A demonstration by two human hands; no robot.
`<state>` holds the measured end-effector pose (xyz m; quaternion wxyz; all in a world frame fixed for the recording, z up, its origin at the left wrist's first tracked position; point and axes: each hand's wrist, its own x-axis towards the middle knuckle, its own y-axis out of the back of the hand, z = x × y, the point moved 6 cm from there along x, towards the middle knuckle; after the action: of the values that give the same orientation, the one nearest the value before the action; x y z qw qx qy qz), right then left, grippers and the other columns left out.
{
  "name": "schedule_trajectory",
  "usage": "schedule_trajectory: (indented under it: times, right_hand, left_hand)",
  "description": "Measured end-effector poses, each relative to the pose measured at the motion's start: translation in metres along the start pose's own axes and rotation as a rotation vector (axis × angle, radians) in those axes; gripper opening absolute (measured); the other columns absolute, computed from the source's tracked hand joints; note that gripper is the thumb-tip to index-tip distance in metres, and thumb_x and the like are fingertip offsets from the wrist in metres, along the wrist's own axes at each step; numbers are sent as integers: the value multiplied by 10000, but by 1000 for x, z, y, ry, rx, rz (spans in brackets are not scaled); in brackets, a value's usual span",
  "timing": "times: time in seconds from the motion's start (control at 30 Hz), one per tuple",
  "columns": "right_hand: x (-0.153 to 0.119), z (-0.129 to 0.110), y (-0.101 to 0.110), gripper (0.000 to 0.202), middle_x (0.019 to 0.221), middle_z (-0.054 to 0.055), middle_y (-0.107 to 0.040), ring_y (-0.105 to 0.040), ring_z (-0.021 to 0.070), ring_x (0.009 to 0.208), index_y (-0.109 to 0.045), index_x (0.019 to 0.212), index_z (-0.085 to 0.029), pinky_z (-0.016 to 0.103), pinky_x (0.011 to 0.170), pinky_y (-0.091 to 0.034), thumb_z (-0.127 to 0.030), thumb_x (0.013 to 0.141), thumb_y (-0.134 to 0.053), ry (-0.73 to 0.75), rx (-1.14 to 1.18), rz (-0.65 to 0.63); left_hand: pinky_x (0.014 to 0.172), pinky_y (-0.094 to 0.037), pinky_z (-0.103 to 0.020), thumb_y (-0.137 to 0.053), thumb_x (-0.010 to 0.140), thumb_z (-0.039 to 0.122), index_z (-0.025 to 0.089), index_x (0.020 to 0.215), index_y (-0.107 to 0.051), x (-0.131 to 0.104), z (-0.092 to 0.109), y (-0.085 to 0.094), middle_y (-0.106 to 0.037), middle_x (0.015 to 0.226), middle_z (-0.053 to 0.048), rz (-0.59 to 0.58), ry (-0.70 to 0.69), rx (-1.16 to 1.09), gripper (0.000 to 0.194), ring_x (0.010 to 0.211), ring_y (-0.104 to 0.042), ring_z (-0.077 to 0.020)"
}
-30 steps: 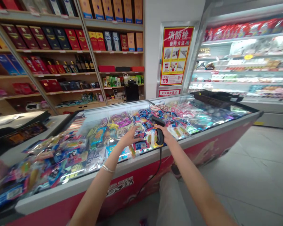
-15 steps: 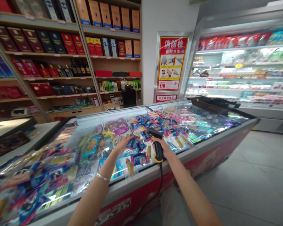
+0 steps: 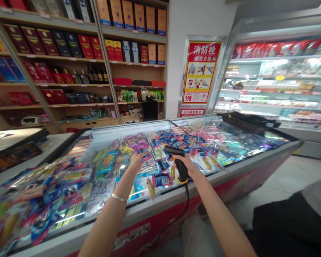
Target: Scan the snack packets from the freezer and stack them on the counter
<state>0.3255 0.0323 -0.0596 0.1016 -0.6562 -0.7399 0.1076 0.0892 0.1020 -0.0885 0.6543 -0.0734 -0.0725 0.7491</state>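
My right hand is wrapped round the grip of a black and yellow barcode scanner, its head pointing left over the freezer. A cable hangs from its base. My left hand, with a bracelet on the wrist, pinches a small blue packet above the glass. Between my hands lie more blue and pink packets on the chest freezer's glass top. A long clear-wrapped snack rests at the front edge, with a similar one beside the scanner.
The chest freezer's front rim runs across before me. Many wrapped snacks cover its left end. A dark tray sits at the far right. Another person's dark clothing shows at lower right. Shelves of boxes stand behind.
My left hand has moved left, away from the blue packets near the scanner, with a blue packet in its fingers. Another person's clothing has appeared at lower right. The view has shifted slightly.
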Motion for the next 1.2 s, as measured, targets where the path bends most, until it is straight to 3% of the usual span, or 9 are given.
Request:
schedule_trajectory:
  times: [0.17, 0.33, 0.5, 0.8, 1.1, 1.2]
  right_hand:
    - [-6, -20, -20, 343, 675, 6, -676, -545, 119, 446, -603, 978, -166, 249, 447, -447, -299, 690, -731, 156, -331, -28]
    - [-7, -33, -35, 394, 668, -17, -656, -571, 131, 465, -583, 1054, -177, 254, 480, -457, -239, 688, -714, 231, -629, 36]
    - [-6, -34, -40, 385, 663, -18, -650, -587, 141, 465, -566, 1074, -176, 265, 497, -473, -243, 715, -688, 213, -719, 52]
    - [-11, -38, -41, 376, 666, -23, -658, -599, 148, 491, -606, 1067, -188, 282, 546, -502, -216, 699, -677, 238, -748, 96]
    - [-12, -43, -38, 363, 732, -3, -674, -661, 193, 673, -643, 1032, -199, 297, 622, -518, -228, 675, -702, 278, -782, 117]
    - [-14, -43, -37, 341, 726, -2, -673, -659, 192, 672, -645, 1018, -195, 300, 627, -516, -234, 683, -697, 271, -787, 116]
  left_hand:
    - [700, -592, -364, -796, 650, 270, 167, 1184, -572, -4, 3, 4, -680, 978, -77, -56, 70, 13, 589, 684, -671, -165]
    - [626, -578, -310, -809, 626, 363, 154, 1327, -531, -5, 15, 8, -629, 676, 17, -96, 15, 85, 783, 512, -585, -101]
    - [615, -570, -295, -820, 584, 418, 135, 1196, -635, -7, 23, 2, -653, 675, 0, -165, -63, 80, 699, 480, -572, -91]
    - [586, -570, -269, -799, 598, 453, 172, 1156, -664, -12, 29, -2, -666, 1124, -96, -195, -139, 122, 639, 580, -615, -91]
    - [586, -566, -263, -778, 661, 353, 161, 1213, -633, -13, 30, -3, -702, 846, -42, -178, -106, 121, 602, 501, -596, -91]
    - [583, -564, -256, -782, 657, 340, 158, 1207, -636, -13, 30, -3, -699, 850, -39, -176, -112, 111, 598, 499, -585, -83]
